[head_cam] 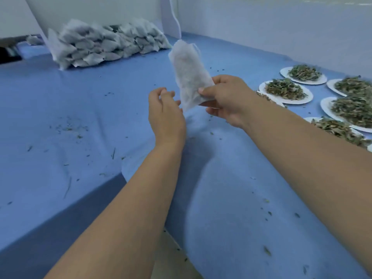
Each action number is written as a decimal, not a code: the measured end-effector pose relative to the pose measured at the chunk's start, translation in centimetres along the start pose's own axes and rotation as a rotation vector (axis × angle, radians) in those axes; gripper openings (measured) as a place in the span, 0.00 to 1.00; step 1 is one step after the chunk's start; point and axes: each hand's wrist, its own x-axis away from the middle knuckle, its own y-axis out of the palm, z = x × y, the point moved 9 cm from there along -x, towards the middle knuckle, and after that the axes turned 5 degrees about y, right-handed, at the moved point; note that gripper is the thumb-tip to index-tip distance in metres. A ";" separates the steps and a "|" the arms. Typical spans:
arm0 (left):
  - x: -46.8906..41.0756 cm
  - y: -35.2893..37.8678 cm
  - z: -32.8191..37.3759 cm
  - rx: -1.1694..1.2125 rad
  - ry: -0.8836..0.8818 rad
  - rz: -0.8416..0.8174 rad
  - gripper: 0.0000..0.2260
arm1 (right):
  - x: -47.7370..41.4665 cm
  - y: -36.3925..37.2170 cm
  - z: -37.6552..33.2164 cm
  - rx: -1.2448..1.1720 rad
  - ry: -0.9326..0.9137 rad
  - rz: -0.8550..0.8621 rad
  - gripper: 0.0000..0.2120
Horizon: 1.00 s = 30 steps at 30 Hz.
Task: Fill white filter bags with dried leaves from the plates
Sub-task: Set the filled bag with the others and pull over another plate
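Note:
A white filter bag (187,77) with dark leaves inside is held up in the air above the blue cloth. My right hand (225,99) pinches its lower corner between thumb and fingers. The bag's drawstring (174,17) trails upward from its gathered top and leaves the frame. My left hand (165,111) is just left of the bag, fingers loosely curled and apart, holding nothing. White plates (285,90) heaped with dried green leaves lie in rows at the right.
A stack of filled white filter bags (104,45) is piled at the back left against the wall. Leaf crumbs are scattered over the blue cloth (80,109). The cloth's front edge drops off at the lower left.

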 end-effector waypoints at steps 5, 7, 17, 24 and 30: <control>-0.3 0.8 -0.2 -0.285 0.126 -0.045 0.11 | -5.8 2.4 2.0 0.132 0.219 -0.022 0.04; -0.3 0.8 -0.5 -0.345 0.093 -0.067 0.16 | -6.7 2.3 2.5 0.192 0.262 -0.023 0.04; 0.3 2.0 0.1 -0.530 0.153 -0.211 0.21 | -1.9 -1.4 0.0 0.287 0.081 0.003 0.09; 9.1 7.4 2.4 -0.493 0.290 -0.484 0.20 | 10.2 -13.3 0.5 0.387 0.003 0.082 0.12; 23.3 17.7 3.2 -0.393 0.309 -0.863 0.20 | 20.6 -26.0 3.0 0.394 0.019 0.337 0.14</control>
